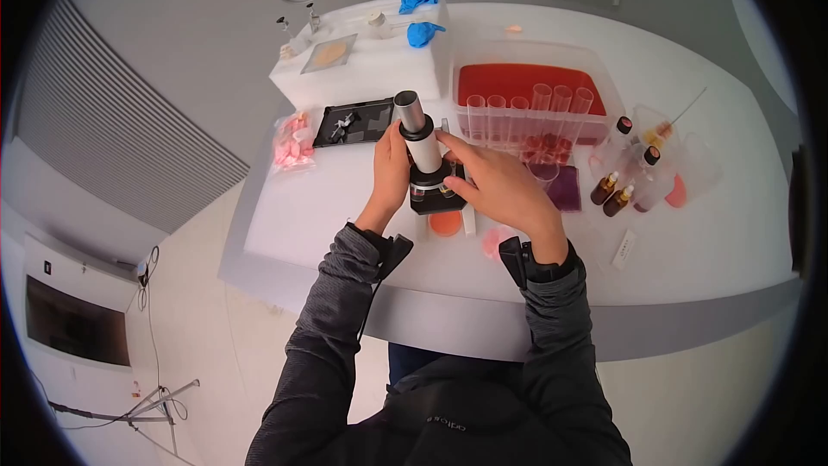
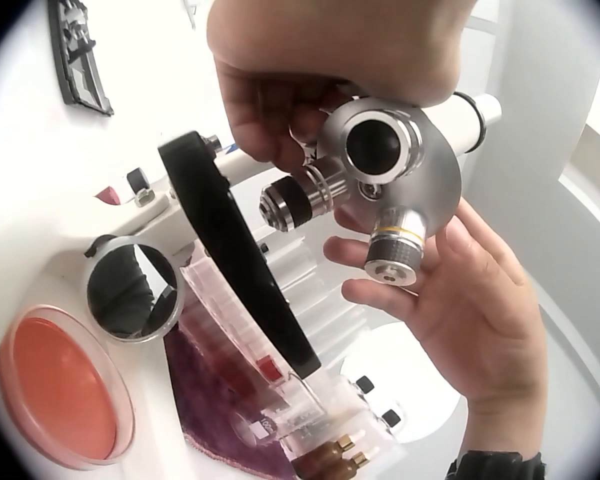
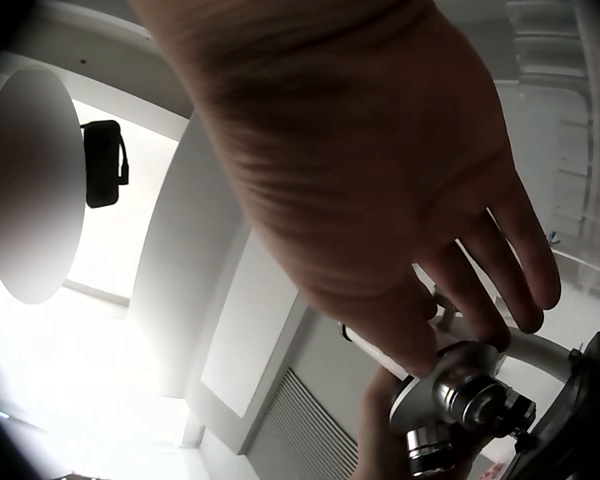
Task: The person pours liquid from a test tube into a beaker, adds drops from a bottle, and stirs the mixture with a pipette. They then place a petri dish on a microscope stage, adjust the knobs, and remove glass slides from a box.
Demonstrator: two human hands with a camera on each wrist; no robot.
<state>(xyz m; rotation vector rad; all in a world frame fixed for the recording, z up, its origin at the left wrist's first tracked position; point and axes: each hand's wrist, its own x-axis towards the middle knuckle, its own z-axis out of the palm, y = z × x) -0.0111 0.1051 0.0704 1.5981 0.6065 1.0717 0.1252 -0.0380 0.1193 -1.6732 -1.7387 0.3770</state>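
A white and black microscope (image 1: pixel 423 152) with a silver eyepiece tube stands upright at the middle of the table. My left hand (image 1: pixel 392 174) grips it from the left, with fingers curled beside the nosepiece (image 2: pixel 442 180) in the left wrist view. From the other side my right hand (image 1: pixel 504 185) has its thumb at the nosepiece rim and its index finger along the far side; the other fingers stay extended. Objective lenses (image 2: pixel 395 255) point down over the black stage (image 2: pixel 230 250). Below are a round mirror (image 2: pixel 130 290) and an orange-filled petri dish (image 2: pixel 60 390).
Clear tubes (image 1: pixel 541 97) stand by a bin of red liquid (image 1: pixel 483 82) behind. Dropper bottles (image 1: pixel 604 189) and black-capped bottles (image 1: pixel 647 174) are at right. At left lie a black tray (image 1: pixel 371 116) and a bag of pink pieces (image 1: pixel 295 145). A white foam block (image 1: pixel 362 78) holds blue gloves (image 1: pixel 421 34).
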